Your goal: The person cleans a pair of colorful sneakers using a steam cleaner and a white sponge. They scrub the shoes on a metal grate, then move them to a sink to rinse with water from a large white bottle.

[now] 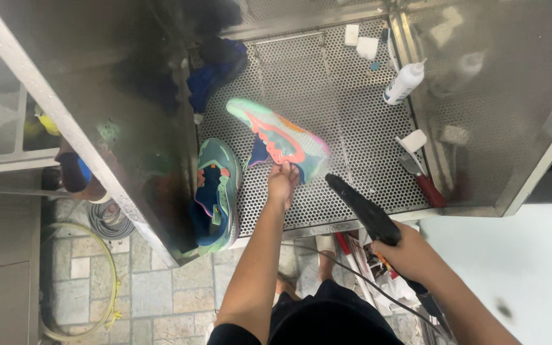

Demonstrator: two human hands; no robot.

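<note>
head view: left hand point(283, 182) pinches a teal-and-coral sneaker point(280, 137) sole-up over the perforated metal tray point(352, 128); right hand point(410, 255) is fisted around a black spray gun point(360, 207) aimed at it. likely mid-cleaning; next needs steady aim along the sole.

The perforated tray point(352, 128) lay open through its middle and toward the back, between the raised sneaker point(279, 137) and the white squeeze bottle point(405, 82). A second sneaker point(215, 191) and a dark blue cloth point(215, 70) crowded the left wall; a red-handled brush point(420, 176) and white blocks point(367, 46) hemmed the right side.
</note>
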